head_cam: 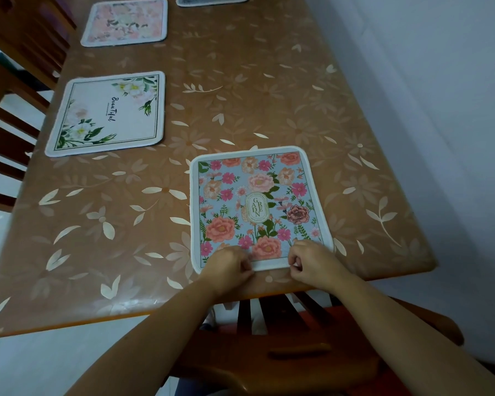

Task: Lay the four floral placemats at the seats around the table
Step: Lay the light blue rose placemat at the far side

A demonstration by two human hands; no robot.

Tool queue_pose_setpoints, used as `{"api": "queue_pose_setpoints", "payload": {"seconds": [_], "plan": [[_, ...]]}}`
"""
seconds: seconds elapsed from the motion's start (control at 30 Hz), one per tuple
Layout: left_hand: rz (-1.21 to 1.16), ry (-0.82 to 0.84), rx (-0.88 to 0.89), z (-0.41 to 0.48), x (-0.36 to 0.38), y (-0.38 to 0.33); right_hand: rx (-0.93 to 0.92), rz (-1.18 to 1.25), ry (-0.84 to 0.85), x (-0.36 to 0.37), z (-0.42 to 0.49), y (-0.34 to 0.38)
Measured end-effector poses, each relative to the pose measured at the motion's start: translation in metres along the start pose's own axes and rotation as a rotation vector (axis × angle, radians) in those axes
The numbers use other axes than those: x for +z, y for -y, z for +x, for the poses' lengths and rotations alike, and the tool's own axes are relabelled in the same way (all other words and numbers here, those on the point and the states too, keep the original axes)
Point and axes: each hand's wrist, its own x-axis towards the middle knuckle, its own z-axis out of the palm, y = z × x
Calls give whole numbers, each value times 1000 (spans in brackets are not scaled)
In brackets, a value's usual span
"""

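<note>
Four placemats were down on the table (269,90), count them. One: the blue Garden placemat (257,195), crowded with pink and peach blooms, lay flat at the near end of the table, its white border just short of the edge. Two: the white Beautiful placemat (106,114) sat along the left side. Three: the pink floral placemat (125,22) lay farther up that same side. Four: a dark placemat (212,0) at the far end, mostly cut off by the top of the view.

Two hands were in play, both on the blue mat's near border. The left hand (227,267) had its fingers curled in, pinching the white edge left of centre. The right hand (309,264) mirrored it, fingers curled tight and pinching the edge towards the near right corner. A short stretch of border showed between them.

One wooden chair (269,352) stood tucked in at the near end, below the arms. More slatted chair backs (12,115) lined the left side, though their number could not be told. A pale wall (440,81) ran along the right.
</note>
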Motion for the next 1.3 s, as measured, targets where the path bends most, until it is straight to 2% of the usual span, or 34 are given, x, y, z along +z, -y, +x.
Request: {"api": "queue_pose_setpoints", "payload": {"seconds": [0.7,0.87,1.0,1.13,1.3], "plan": [[-4,5,45,0,3,4,-34,-8,10,-2,-2,-3],[67,-103,-2,4,5,15,-3,-21,-107,5,2,-6],[234,-35,-129,7,6,36,78,-159,-267,4,7,-11],[415,27,-150,9,17,35,38,-352,-149,27,12,4],[425,-56,-148,21,29,19,45,-415,-92,35,39,11]]}}
